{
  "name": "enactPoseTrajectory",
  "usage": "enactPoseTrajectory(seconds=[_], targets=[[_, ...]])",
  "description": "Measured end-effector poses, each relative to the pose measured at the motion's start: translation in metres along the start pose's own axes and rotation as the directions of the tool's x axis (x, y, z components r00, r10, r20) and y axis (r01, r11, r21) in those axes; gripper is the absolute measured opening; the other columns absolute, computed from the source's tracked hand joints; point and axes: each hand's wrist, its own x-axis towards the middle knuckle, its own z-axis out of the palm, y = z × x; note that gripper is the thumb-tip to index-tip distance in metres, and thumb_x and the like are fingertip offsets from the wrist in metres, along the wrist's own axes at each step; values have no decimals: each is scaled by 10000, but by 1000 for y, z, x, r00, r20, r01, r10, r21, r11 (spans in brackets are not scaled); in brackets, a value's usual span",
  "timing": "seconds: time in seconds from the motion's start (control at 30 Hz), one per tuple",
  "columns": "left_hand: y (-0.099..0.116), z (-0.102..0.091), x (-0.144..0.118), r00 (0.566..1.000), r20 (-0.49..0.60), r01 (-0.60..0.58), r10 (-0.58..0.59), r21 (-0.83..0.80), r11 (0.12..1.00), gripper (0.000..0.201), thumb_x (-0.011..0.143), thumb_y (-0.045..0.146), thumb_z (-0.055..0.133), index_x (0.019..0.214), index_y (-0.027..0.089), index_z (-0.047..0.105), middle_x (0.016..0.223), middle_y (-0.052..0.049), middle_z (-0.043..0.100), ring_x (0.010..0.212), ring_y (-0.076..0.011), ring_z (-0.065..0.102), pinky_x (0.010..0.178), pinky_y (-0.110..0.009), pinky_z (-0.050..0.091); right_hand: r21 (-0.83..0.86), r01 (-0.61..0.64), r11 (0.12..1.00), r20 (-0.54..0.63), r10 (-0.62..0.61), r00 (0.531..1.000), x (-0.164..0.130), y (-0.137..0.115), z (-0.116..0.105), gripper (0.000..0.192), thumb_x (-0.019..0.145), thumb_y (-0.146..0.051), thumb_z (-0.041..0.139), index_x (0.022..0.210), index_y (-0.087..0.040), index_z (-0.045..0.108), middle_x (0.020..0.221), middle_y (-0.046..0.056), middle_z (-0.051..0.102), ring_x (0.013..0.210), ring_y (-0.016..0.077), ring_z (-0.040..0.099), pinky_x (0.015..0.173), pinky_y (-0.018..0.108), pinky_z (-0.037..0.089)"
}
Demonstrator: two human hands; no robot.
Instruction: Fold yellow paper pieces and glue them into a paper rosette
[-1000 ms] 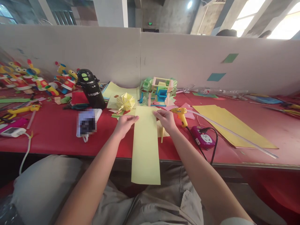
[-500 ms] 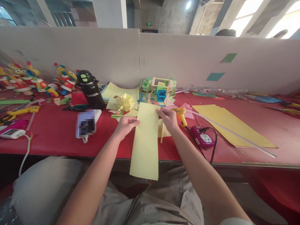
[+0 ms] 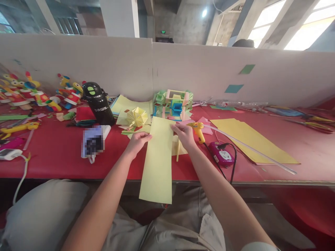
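A long sheet of pale yellow paper (image 3: 157,164) hangs between my hands, its lower end reaching past the table's front edge. My left hand (image 3: 138,142) pinches its left edge near the top. On the opposite edge, slightly higher, my right hand (image 3: 184,133) pinches it between thumb and fingers. Behind the paper stands a craft model (image 3: 179,101) of light sticks with green and blue folded paper. A yellow pleated paper piece (image 3: 137,117) lies to its left. Just beyond my right hand is a yellow glue gun (image 3: 199,131) with a clear glue stick.
A black bottle (image 3: 98,104) and a phone (image 3: 93,142) stand to the left, before several toy figures (image 3: 39,92). On the right are a purple power socket (image 3: 222,154) with a black cord and yellow sheets (image 3: 253,141). A white partition (image 3: 104,62) borders the red table.
The view has shifted slightly, so the things on the table appear a little lower and further left. Both hands keep their hold on the paper.
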Motion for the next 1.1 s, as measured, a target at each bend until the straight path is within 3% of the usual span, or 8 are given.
enactPoseTrajectory(seconds=[0.23,0.43,0.57,0.67,0.83,1.03,1.1], targets=[[-10,2,6,985,-127,-104,114,82,991,290,715,449,755,639,182,669,608,21,590,658,-162,538,670,-278,396,-6,-8,1000,43,8,999,1,3,3,473,662,-653,756,652,-187,676,631,11,587,619,152,563,615,298,539],[-7,3,6,992,-96,-82,78,-43,996,294,702,438,775,830,181,714,808,-16,693,812,-191,611,771,-283,432,23,-20,1000,75,18,997,-2,-2,4,451,664,-625,770,627,-187,667,619,1,565,610,143,546,616,294,536],[-11,0,7,977,-143,-149,157,64,987,298,740,451,726,659,182,628,612,19,578,616,-147,509,631,-272,364,18,-25,1000,156,22,988,-4,-2,7,460,682,-627,760,605,-186,654,596,-6,545,579,133,523,593,290,524],[-13,0,7,979,-144,-133,146,99,986,319,728,428,712,590,196,544,533,44,485,535,-127,431,571,-269,306,5,-41,999,158,40,987,-4,1,9,467,671,-642,762,612,-191,652,602,-3,564,571,140,539,589,298,527],[-9,1,7,980,-139,-147,146,-1,989,249,718,416,726,745,185,638,706,6,640,694,-162,564,676,-269,396,-40,-27,999,191,34,981,-6,2,8,476,680,-647,751,591,-191,645,588,2,573,565,146,554,576,295,524],[-9,-1,7,950,-233,-191,207,90,977,282,738,407,691,612,203,542,552,40,487,561,-132,450,585,-268,331,-66,-14,998,272,31,962,-9,-5,10,494,678,-676,732,619,-188,684,574,5,587,563,147,558,576,294,524],[-8,-1,7,956,-218,-189,196,52,981,239,723,399,699,660,200,582,604,28,542,611,-145,500,615,-266,361,-69,-19,997,273,37,961,-9,-6,11,492,665,-674,741,614,-187,686,569,1,584,559,143,555,578,294,529]])
